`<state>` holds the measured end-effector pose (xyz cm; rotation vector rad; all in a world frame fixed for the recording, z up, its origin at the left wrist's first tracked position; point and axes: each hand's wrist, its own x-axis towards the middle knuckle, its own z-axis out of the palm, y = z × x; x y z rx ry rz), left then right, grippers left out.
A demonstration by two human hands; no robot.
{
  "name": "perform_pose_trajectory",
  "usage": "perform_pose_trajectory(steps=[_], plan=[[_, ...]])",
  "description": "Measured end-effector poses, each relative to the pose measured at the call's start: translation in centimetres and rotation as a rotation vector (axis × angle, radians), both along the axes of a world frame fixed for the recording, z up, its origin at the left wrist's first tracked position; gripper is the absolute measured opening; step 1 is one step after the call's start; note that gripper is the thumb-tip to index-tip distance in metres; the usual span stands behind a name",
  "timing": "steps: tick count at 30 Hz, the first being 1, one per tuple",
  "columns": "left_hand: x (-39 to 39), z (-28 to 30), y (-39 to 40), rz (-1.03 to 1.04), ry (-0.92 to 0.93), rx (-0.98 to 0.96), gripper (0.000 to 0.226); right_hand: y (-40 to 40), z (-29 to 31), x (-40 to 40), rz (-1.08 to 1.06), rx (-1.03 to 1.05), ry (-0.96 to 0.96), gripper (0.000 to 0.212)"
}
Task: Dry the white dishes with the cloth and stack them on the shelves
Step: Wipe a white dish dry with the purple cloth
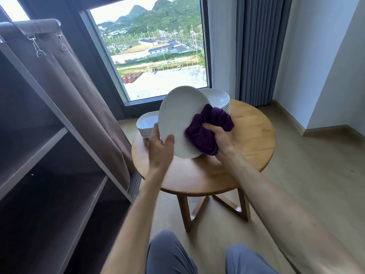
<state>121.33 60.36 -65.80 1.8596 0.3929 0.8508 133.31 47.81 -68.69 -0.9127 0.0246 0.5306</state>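
A white oval plate (180, 117) is held tilted on edge above the round wooden table (250, 135). My left hand (160, 149) grips its lower left rim, thumb on the near face. My right hand (217, 138) grips a bunched purple cloth (207, 127) pressed against the plate's right side. Behind the plate stands a stack of white round plates (218, 99). A stack of white rectangular dishes (147, 123) sits at the table's far left. The brown shelves (59, 139) on the left hold no dishes that I can see.
The fabric shelf unit has a rolled-back brown cover (79, 86) hanging beside the table. A large window (156, 46) and grey curtain (258, 50) stand behind. Wooden floor (306, 184) lies to the right. My knees (209, 258) are at the bottom.
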Motion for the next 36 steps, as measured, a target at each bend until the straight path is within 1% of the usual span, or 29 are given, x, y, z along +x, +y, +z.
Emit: perform_pose_trajectory(steps=[1, 2, 3, 4, 5, 6, 7, 9, 10, 12, 14, 16, 18, 20, 22, 24, 25, 26, 27, 28, 30, 31, 32, 34, 35, 36], plan=[[-0.4, 1.4, 1.6, -0.086, 0.123, 0.065, 0.042, -0.5, 0.1, 0.3, 0.010, -0.031, -0.055, 0.013], [-0.7, 2.9, 3.0, -0.178, 0.232, 0.076, 0.047, -0.8, 0.2, 0.6, -0.008, -0.067, -0.105, 0.014], [-0.7, 4.2, 4.0, -0.243, 0.291, 0.045, 0.053, -0.8, 0.4, 0.7, -0.046, -0.090, -0.138, 0.019], [-0.7, 4.9, 4.4, -0.269, 0.284, -0.009, 0.060, -0.6, 0.5, 0.7, -0.097, -0.094, -0.144, 0.024], [-0.4, 5.1, 4.2, -0.265, 0.220, -0.069, 0.067, -0.2, 0.6, 0.8, -0.140, -0.081, -0.122, 0.029], [-0.2, 4.8, 3.2, -0.225, 0.119, -0.119, 0.072, 0.4, 0.7, 0.8, -0.172, -0.049, -0.077, 0.031], [0.4, 3.8, 2.0, -0.152, 0.024, -0.149, 0.074, 1.1, 0.7, 0.7, -0.182, -0.014, -0.017, 0.034], [1.7, 1.1, -1.0, -0.003, -0.105, -0.193, 0.071, 2.4, 0.9, -0.2, -0.125, 0.045, 0.094, 0.033], [2.3, 0.1, -2.1, 0.058, -0.144, -0.204, 0.068, 2.9, 0.7, -0.6, -0.087, 0.066, 0.138, 0.032], [3.3, -0.9, -3.1, 0.143, -0.174, -0.200, 0.063, 3.4, -0.1, -1.2, -0.085, 0.113, 0.210, 0.041], [3.5, -0.9, -2.6, 0.124, -0.156, -0.181, 0.055, 3.3, -0.8, -1.6, -0.153, 0.170, 0.265, 0.049], [3.0, -0.3, -1.7, 0.065, -0.105, -0.140, 0.051, 2.9, -1.6, -1.8, -0.197, 0.169, 0.272, 0.050], [2.0, 0.8, -0.4, 0.020, 0.000, -0.015, 0.056, 2.4, -2.2, -1.8, -0.194, 0.155, 0.248, 0.041], [1.0, 2.5, 1.3, -0.048, 0.153, 0.126, 0.058, 1.9, -2.4, -1.1, -0.181, 0.140, 0.153, 0.034], [0.6, 5.0, 3.3, -0.144, 0.318, 0.231, 0.053, 1.5, -2.3, -0.2, -0.179, 0.034, 0.005, 0.038], [0.8, 7.7, 4.9, -0.213, 0.470, 0.263, 0.044, 1.5, -1.9, 0.1, -0.187, -0.077, -0.106, 0.042], [0.9, 8.7, 5.2, -0.236, 0.481, 0.220, 0.039, 1.7, -1.6, 0.0, -0.199, -0.088, -0.119, 0.042], [1.0, 9.2, 5.2, -0.235, 0.440, 0.142, 0.033, 2.0, -1.2, 0.0, -0.220, -0.076, -0.113, 0.040], [1.0, 9.1, 4.8, -0.205, 0.344, 0.033, 0.029, 2.3, -0.8, 0.0, -0.243, -0.060, -0.096, 0.038], [0.9, 8.3, 4.1, -0.156, 0.214, -0.084, 0.031, 2.7, -0.2, 0.0, -0.264, -0.039, -0.053, 0.038], [0.7, 5.0, 1.9, -0.077, -0.042, -0.291, 0.037, 3.4, 0.7, 0.0, -0.259, 0.013, 0.075, 0.044], [0.8, 3.1, 0.4, -0.071, -0.131, -0.370, 0.037, 3.8, 0.9, -0.2, -0.237, 0.056, 0.138, 0.049], [1.0, 1.5, -1.1, -0.070, -0.185, -0.407, 0.037, 4.1, 1.0, -0.5, -0.222, 0.099, 0.190, 0.053], [1.8, -0.5, -3.5, 0.015, -0.253, -0.371, 0.040, 4.6, 0.9, -1.2, -0.201, 0.135, 0.234, 0.054], [2.2, -1.0, -4.0, 0.075, -0.273, -0.351, 0.042, 4.6, 0.8, -1.4, -0.190, 0.131, 0.229, 0.053], [2.1, -1.0, -4.2, 0.085, -0.267, -0.351, 0.043, 4.3, 0.7, -1.6, -0.185, 0.123, 0.206, 0.052]])
